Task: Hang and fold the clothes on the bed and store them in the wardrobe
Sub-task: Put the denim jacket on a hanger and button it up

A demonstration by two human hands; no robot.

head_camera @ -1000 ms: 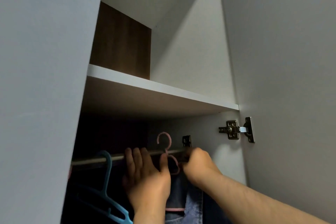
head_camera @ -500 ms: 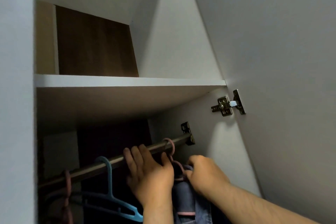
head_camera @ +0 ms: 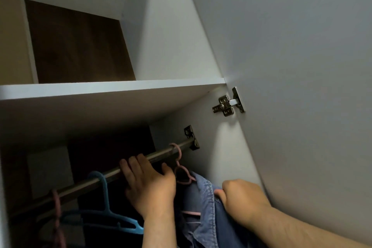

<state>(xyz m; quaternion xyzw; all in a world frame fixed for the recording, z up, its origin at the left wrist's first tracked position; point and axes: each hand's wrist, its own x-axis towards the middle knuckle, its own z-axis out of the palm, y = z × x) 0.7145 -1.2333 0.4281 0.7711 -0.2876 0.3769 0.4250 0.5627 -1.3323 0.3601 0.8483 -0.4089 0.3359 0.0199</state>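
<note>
A blue denim shirt (head_camera: 203, 207) hangs on a pink hanger (head_camera: 179, 167), whose hook is over the metal wardrobe rail (head_camera: 112, 173) near the rail's right end. My left hand (head_camera: 150, 185) is raised beside the hanger, fingertips on the rail, fingers fairly straight. My right hand (head_camera: 241, 197) grips the shirt's right shoulder, fingers curled into the denim. The lower part of the shirt is out of view.
An empty blue hanger (head_camera: 104, 207) and another pink hanger (head_camera: 57, 217) hang further left on the rail. A white shelf (head_camera: 112, 88) runs above. The open wardrobe door (head_camera: 302, 86) with its hinge (head_camera: 228, 104) stands close on the right.
The pink hanger's hook has come down onto the rail. My right hand has dropped from the hook to the shirt's shoulder. The view has swung left and upward.
</note>
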